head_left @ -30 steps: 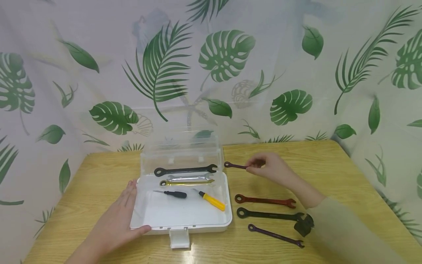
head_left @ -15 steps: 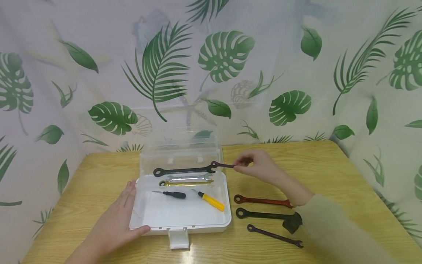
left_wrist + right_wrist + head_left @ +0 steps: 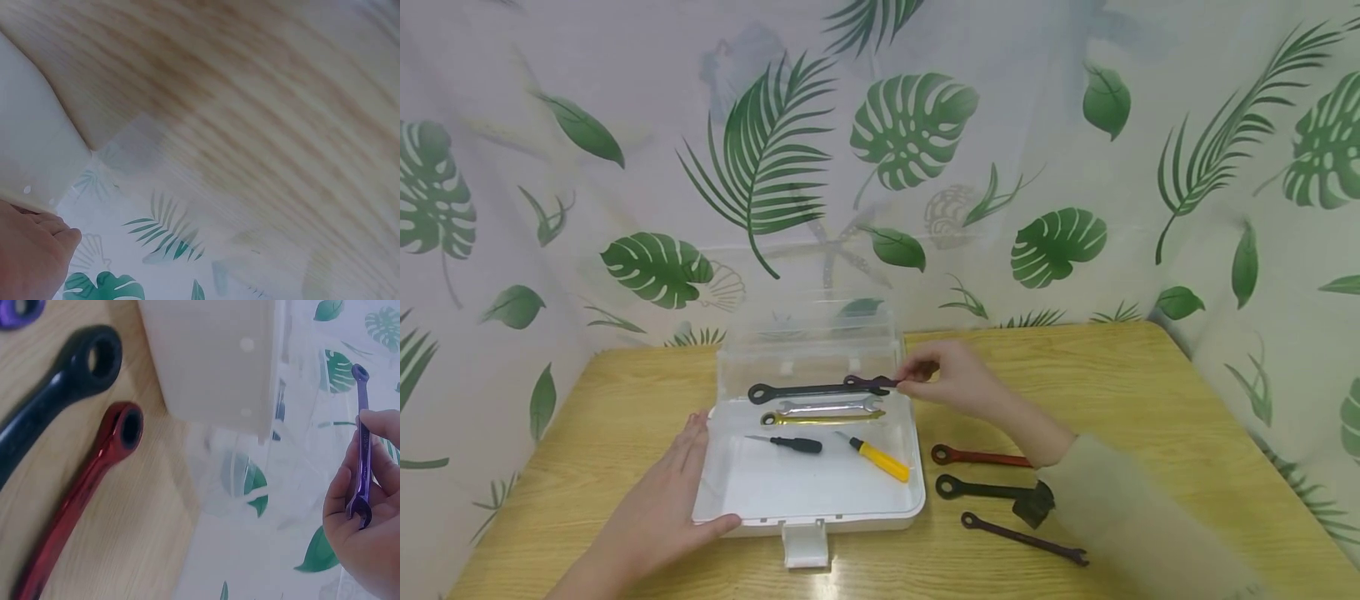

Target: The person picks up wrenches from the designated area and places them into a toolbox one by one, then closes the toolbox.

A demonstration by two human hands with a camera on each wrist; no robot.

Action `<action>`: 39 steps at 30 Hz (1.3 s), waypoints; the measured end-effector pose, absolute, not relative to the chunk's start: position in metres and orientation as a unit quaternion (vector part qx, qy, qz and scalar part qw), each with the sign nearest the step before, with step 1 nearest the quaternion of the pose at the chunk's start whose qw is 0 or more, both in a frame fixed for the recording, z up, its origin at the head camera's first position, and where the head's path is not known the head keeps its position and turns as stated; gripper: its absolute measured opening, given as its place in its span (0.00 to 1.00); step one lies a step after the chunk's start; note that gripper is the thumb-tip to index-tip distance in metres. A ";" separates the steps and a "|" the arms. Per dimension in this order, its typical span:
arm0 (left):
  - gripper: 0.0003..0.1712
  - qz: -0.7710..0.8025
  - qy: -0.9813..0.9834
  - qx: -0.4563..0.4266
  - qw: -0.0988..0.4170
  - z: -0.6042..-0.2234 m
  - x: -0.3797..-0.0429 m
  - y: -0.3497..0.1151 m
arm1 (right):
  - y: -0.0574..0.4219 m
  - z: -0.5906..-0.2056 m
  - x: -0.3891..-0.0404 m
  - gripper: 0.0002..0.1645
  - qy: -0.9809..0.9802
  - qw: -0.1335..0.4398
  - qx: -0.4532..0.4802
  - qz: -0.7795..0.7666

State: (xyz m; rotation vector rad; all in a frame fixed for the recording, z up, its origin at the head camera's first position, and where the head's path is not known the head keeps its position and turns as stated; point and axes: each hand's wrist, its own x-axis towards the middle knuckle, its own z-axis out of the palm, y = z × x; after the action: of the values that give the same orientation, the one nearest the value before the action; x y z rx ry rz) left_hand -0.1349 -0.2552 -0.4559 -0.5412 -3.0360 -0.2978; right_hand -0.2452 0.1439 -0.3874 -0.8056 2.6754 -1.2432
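Observation:
My right hand (image 3: 951,377) pinches a small purple combination wrench (image 3: 364,447) between thumb and fingers. In the head view its ring end reaches over the box and overlaps the black wrench (image 3: 808,392). My left hand (image 3: 662,492) lies along the left side of the white plastic toolbox (image 3: 790,500), fingers straight, thumb at the front rim. In the box, below the black wrench, are a silver wrench (image 3: 827,406), a gold wrench (image 3: 831,418), a black-handled screwdriver (image 3: 797,445) and a yellow-handled knife (image 3: 883,461).
The box's clear lid (image 3: 808,333) stands open at the back; its white latch (image 3: 806,546) hangs in front. To the right on the wooden table (image 3: 1150,400) lie a red wrench (image 3: 981,457), a large black wrench (image 3: 985,489) and another purple wrench (image 3: 1022,537). Leaf-print cloth (image 3: 917,208) hangs behind.
My right hand has carried the purple wrench leftward, from beside the box to over its back right part. The left hand has stayed on the box.

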 end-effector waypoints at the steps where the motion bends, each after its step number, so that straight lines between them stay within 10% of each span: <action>1: 0.75 -0.095 -0.980 -0.175 0.022 -0.456 -0.135 -0.255 | 0.142 -0.387 -0.245 0.04 0.872 0.042 -0.266 -0.409; 39: 0.75 -0.101 -0.980 -0.169 0.007 -0.453 -0.135 -0.253 | 0.060 -0.402 -0.252 0.04 0.861 0.090 -0.322 -0.384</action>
State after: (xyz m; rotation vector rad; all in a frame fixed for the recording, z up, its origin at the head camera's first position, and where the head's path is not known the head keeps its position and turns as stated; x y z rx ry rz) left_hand -0.1346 -0.2530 -0.4527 -0.5279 -3.0658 -0.3161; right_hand -0.2524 0.0600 -0.4023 -0.9564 2.5600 -1.1403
